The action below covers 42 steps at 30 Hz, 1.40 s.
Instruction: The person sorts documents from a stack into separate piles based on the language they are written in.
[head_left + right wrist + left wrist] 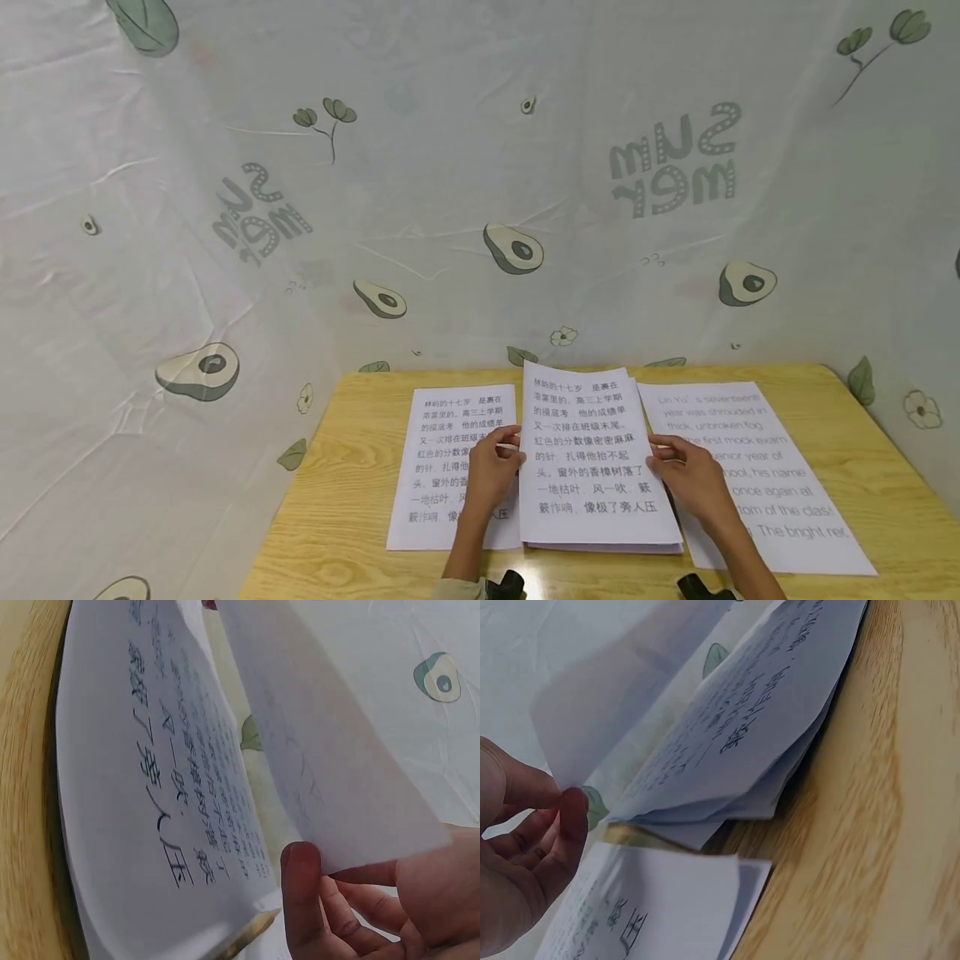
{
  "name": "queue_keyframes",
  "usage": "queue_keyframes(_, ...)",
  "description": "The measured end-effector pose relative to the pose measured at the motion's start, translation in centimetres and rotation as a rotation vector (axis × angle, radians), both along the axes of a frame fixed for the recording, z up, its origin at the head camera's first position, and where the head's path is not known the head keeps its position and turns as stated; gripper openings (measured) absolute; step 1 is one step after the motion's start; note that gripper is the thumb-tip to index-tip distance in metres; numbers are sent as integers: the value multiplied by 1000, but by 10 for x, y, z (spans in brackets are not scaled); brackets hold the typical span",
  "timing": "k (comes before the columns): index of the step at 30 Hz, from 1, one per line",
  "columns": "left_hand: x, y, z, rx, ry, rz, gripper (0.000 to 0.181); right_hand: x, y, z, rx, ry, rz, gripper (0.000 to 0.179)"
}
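Wooden table (341, 483) beneath one printed sheet (585, 462) in both hands (491, 471)

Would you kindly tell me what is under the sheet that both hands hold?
Under the held sheet lies a paper stack with a Chinese-printed top page. Any print on its lower pages is covered and cannot be seen.

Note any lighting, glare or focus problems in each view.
Head view: bright, with a glare spot on the table near the frame's bottom edge; left wrist view: dimmer, print on the paper stack soft; right wrist view: also dim, only faint marks showing on the held sheet.
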<state>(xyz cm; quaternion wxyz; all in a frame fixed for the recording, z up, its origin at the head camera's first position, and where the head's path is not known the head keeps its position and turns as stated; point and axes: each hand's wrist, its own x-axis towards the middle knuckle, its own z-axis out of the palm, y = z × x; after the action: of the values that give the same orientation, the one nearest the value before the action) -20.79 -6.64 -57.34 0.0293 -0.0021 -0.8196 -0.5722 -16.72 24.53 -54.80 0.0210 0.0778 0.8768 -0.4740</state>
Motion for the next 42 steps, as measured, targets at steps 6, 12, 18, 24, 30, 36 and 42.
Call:
queue_keyframes(6,1,-13,4,24,-21,3,44,-1,-6,1,-60,-26,19,50)
queue_keyframes(12,0,-28,7,60,-14,4,44,-3,-18,-1,-108,-40,19,50)
queue_keyframes(18,-2,-42,9,65,-15,18,44,-6,-33,-4,-178,-29,26,49)
queue_keyframes(24,-2,-57,8,69,-5,31,43,-9,-48,-5,-246,-43,41,50)
queue_keyframes(30,-2,-72,6,65,4,42,43,-10,-63,-6,-252,-31,50,48)
queue_keyframes(36,-2,-87,7,38,-15,64,43,-12,-77,-5,-288,-42,59,49)
queue_keyframes(42,-2,-105,6,55,-2,71,43,-15,-94,-5,-335,-42,60,49)
